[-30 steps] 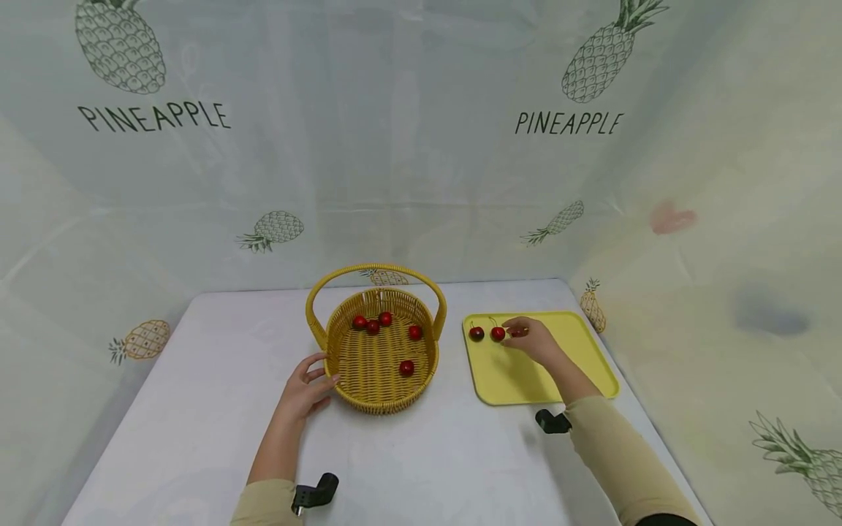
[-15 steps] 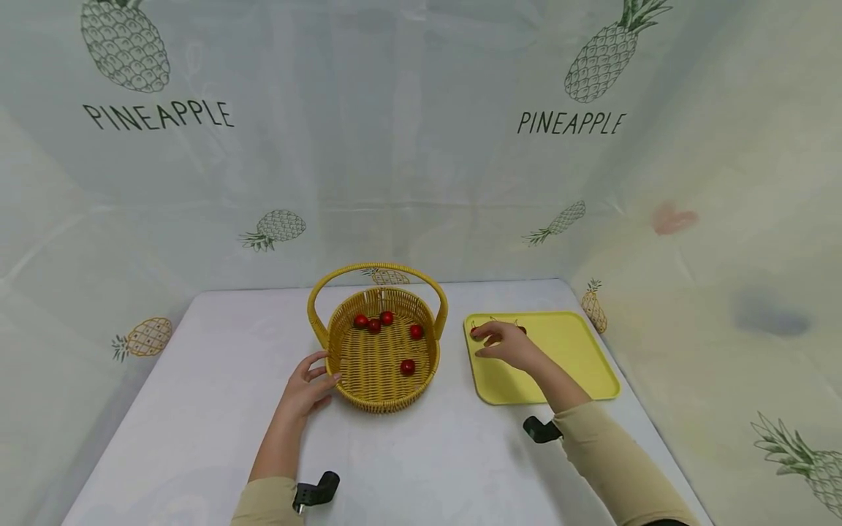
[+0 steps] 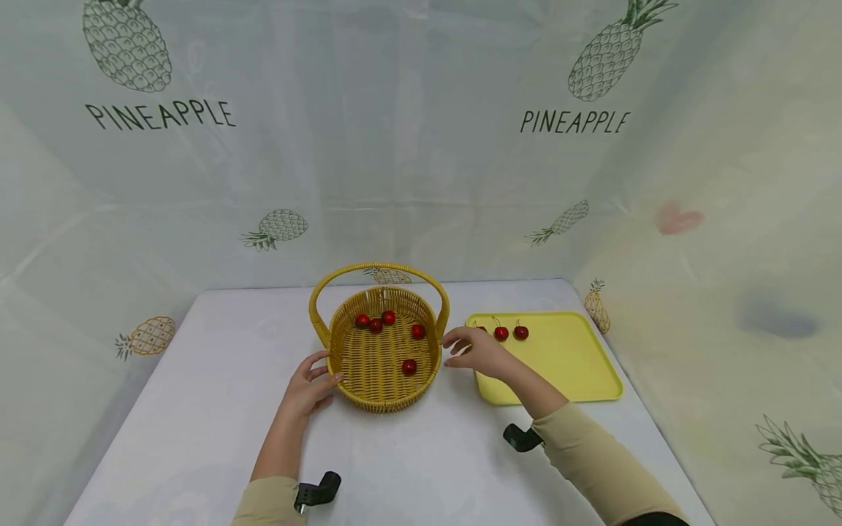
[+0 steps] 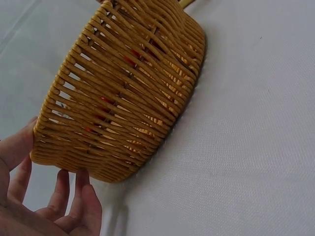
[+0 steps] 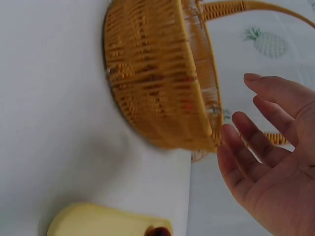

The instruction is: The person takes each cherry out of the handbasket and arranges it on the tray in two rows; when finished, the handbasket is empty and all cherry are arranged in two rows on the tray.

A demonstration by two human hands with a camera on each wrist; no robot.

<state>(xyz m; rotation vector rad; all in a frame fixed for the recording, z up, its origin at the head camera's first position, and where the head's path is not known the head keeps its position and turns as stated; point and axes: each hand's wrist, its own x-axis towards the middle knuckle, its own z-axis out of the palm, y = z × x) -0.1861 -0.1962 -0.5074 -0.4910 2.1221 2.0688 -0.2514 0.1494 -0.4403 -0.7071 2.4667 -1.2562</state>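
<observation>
A round yellow wicker basket (image 3: 378, 400) with a tall arched handle stands on the table, several red cherries (image 3: 409, 367) lying inside it. My left hand (image 3: 306, 391) grips its left rim; the left wrist view shows the thumb at the rim and fingertips against the woven side (image 4: 118, 98). My right hand (image 3: 479, 352) hovers beside the basket's right rim, fingers loosely bent and holding nothing, as the right wrist view confirms. Behind that hand, three dark red cherries (image 3: 501, 334) with stems sit in a row on a yellow tray (image 3: 566, 365); the leftmost is partly covered by the hand.
The white table (image 3: 408, 467) reaches back to a hanging sheet (image 3: 421, 161) printed with pineapples, which also closes off both sides. The basket's handle (image 3: 378, 266) arches above its opening. Tray and basket stand apart, with white tabletop between them.
My right hand has moved left, from over the cherries on the tray to the basket's right rim, empty. The three cherries stay on the tray. My left hand has kept its place.
</observation>
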